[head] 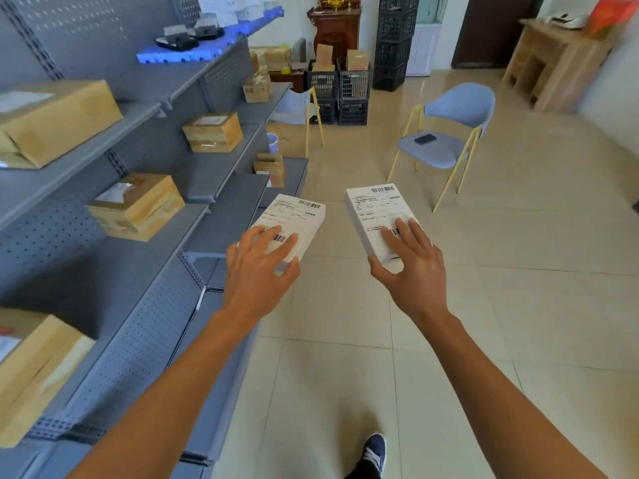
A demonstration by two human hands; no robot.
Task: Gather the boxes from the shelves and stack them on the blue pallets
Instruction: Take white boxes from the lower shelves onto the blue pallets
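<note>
My left hand (257, 271) grips a flat white box (294, 219) with barcode labels on top, held out over the floor beside the shelf. My right hand (411, 267) grips a second white labelled box (377, 212) at about the same height. Grey metal shelves (145, 119) run along the left and carry several brown cardboard boxes, among them one (212, 132) at mid-height and one (136, 205) lower down. A blue pallet (193, 51) lies on the top shelf with small dark and white items on it.
A blue chair (446, 133) with a dark phone on its seat stands ahead on the right. Black crates (340, 91) with cardboard boxes on top stand at the back, a taller stack behind them. A wooden desk (553, 57) is at far right. Tiled floor lies ahead.
</note>
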